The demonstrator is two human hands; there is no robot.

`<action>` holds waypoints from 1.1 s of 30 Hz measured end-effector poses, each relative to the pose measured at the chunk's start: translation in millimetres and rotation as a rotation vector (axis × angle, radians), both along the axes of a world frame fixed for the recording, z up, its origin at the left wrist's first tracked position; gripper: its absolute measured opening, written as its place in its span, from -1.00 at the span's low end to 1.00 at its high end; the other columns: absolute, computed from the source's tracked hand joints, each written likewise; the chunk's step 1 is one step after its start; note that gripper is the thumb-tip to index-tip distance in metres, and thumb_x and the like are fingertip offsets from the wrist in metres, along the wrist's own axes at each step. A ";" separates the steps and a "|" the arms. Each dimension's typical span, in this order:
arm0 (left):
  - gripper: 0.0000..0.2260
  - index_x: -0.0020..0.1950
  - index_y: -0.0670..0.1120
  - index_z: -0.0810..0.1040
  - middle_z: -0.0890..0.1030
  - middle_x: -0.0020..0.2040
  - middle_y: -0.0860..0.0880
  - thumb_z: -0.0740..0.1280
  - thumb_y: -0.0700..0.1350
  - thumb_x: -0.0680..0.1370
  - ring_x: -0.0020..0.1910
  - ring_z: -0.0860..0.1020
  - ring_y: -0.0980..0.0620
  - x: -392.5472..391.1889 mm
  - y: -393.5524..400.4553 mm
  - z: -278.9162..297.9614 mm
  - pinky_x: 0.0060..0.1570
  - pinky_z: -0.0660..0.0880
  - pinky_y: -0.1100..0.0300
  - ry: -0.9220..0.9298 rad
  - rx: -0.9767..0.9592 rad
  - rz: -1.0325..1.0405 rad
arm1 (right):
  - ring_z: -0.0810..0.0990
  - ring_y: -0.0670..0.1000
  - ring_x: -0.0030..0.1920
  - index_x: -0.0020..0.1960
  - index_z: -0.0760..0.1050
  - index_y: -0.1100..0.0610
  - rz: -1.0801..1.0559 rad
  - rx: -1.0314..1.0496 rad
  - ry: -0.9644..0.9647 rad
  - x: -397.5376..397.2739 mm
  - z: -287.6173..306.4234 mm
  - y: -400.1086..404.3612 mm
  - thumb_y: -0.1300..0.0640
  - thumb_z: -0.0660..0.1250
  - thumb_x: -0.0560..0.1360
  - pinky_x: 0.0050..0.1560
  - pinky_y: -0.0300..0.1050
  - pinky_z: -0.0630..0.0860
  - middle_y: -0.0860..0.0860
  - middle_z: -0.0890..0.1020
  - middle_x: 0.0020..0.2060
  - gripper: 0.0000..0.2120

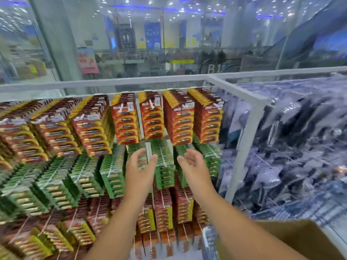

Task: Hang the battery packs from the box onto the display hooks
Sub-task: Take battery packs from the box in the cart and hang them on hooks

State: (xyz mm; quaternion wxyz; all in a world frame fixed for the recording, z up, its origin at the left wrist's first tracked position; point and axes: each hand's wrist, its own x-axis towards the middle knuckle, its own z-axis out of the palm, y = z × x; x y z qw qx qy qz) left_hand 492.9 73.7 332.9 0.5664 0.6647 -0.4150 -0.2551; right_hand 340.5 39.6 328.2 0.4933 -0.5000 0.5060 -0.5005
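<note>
Cardboard box (pixel 293 239) nearest; both hands relaxed, holding nothing, before green battery packs (pixel 163 162) hanging long-axis vertical.

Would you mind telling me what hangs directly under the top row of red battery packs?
Under the red battery packs hangs a row of green battery packs. Both hands cover parts of the middle green stacks; their hooks are too blurred to judge.

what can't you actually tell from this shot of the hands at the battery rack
- Head view, left hand: whether it holds a green pack; motion blur.
- Print on the red packs: blurred, too small.
- Cardboard box: contents cut off by the frame's lower right edge.
- Right hand: looks empty.
</note>
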 end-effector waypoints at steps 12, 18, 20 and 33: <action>-0.71 0.33 0.18 0.45 0.45 0.40 0.06 0.40 0.09 0.63 0.03 0.51 0.25 -193.3 48.1 -28.1 -0.13 0.42 0.30 -0.023 0.108 -0.278 | 0.53 -0.06 0.25 0.36 0.39 -0.14 -0.177 0.054 0.005 -212.7 -28.0 70.7 0.00 0.40 0.64 0.15 -0.17 0.53 -0.13 0.50 0.29 -0.66; -0.73 0.33 0.13 0.49 0.45 0.31 0.13 0.40 0.06 0.64 0.03 0.49 0.34 -266.3 37.8 -51.7 -0.13 0.39 0.42 -0.091 0.166 -0.447 | 0.51 0.01 0.35 0.36 0.39 -0.10 -0.277 0.132 -0.068 -288.2 -47.9 79.0 0.03 0.39 0.65 0.37 0.03 0.49 -0.08 0.50 0.30 -0.67; -0.73 0.30 0.15 0.49 0.48 0.37 0.07 0.41 0.07 0.62 0.08 0.55 0.27 -281.4 26.3 -66.7 -0.10 0.44 0.39 -0.097 0.200 -0.493 | 0.50 0.00 0.36 0.40 0.40 -0.08 -0.314 0.160 -0.081 -306.6 -59.5 77.4 0.02 0.39 0.65 0.38 0.03 0.48 -0.09 0.50 0.32 -0.64; -0.80 0.15 0.37 0.44 0.37 0.22 0.21 0.39 0.11 0.63 0.12 0.52 0.24 -349.9 -60.2 -167.6 0.09 0.41 0.14 -0.112 0.394 -0.857 | 0.59 -0.08 0.15 0.21 0.50 -0.12 -0.689 0.434 -0.014 -363.0 -152.5 55.6 0.06 0.43 0.62 0.19 -0.07 0.58 -0.08 0.59 0.16 -0.79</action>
